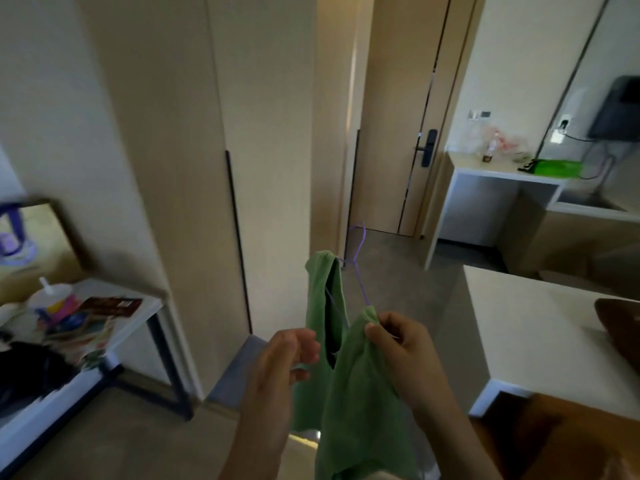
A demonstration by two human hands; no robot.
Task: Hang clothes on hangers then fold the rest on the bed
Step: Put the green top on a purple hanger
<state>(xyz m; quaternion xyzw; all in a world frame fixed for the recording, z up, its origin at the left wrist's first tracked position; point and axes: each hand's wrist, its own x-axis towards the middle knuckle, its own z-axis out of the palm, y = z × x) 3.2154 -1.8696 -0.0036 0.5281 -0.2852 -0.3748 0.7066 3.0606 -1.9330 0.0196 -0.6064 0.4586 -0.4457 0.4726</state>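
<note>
My right hand (405, 355) pinched the green shirt (356, 393) over a half-hidden purple hanger (360, 271). My left hand (284, 362) curled its fingers; I couldn't tell its grip.

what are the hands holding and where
The right hand pinches the green shirt at its shoulder, over the purple hanger. Unclear whether the left hand grips.

— What sort of place is this?
— A small lived-in flat or hotel-style room. Tall pale wardrobe doors (207, 133) stand at eleven o'clock. An entry door (391, 116) with an electronic lock (429, 147) is at one.
— Anything for washing or cooking?
— At two o'clock a white counter (502, 166) carries a bottle (488, 152), with a sink (595, 202) just beside it at three. At nine, a side table (138, 317) is heaped with a lidded cup (52, 296) and packets. A green top (356, 393) on a purple hanger (360, 271) suits a bedroom.
</note>
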